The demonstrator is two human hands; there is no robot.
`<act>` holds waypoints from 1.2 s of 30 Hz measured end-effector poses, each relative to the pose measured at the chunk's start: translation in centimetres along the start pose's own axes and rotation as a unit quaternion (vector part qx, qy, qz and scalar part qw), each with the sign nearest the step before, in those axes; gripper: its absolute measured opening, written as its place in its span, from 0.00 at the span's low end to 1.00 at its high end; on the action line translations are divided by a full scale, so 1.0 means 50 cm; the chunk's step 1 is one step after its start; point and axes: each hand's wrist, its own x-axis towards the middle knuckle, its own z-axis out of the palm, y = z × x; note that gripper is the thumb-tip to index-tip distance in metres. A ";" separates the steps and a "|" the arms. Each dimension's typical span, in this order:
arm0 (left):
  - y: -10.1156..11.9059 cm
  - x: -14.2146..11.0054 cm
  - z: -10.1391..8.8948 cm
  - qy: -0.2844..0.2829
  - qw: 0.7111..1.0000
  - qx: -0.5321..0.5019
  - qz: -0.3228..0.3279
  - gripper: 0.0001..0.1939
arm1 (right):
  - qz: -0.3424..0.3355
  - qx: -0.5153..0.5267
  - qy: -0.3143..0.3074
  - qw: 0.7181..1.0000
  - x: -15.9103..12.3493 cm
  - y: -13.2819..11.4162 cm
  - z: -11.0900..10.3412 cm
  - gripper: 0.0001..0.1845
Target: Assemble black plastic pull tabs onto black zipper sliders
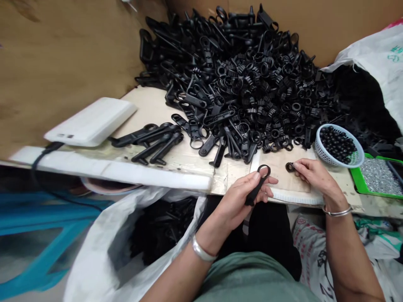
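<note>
1. At a crowded bench (147, 97), a worker's left hand (234, 199) holds a black ring-ended lever (253, 193), the thumb over its arm, the fingers behind and partly spread, the ring end tilted up and free of the grip

2. Over a brown sheet (296, 183), the right hand (317, 178) pinches a small black collar (291, 167) between thumb and fingertips, near the lever but apart from it; the collar's finer shape is too small to make out

3. A sound left hold, it would seem, calls for firm thumb pressure on the lever's arm, with the ring clear of skin so that its opening can be seen from above

4. For the right, a light pinch on the collar's outer edge looks best, since a hard squeeze could tip so small a part or send it back among its lookalikes

5. Both hands would do well to work low over the sheet, short of the loose collars (277, 84) heaped behind, where a dropped piece could be hard to find

6. At right, a pale blue perforated basket (327, 157) of black balls (336, 144) stands just beyond the right wrist, beside a green tray (355, 180) of tiny shiny pieces (380, 176); a careful elbow avoids a spill
</note>
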 end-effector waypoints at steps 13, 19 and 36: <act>-0.007 0.004 0.001 0.034 0.999 -0.031 -0.020 0.10 | -0.163 -0.270 0.064 0.947 -0.017 -0.018 0.022 0.15; -0.011 0.008 -0.006 0.022 0.999 -0.023 0.001 0.12 | -0.183 -0.047 0.117 0.975 -0.058 -0.062 0.037 0.14; -0.013 -0.014 -0.003 -0.054 0.971 0.191 0.134 0.20 | -0.300 -0.052 0.223 0.926 -0.081 -0.128 0.138 0.10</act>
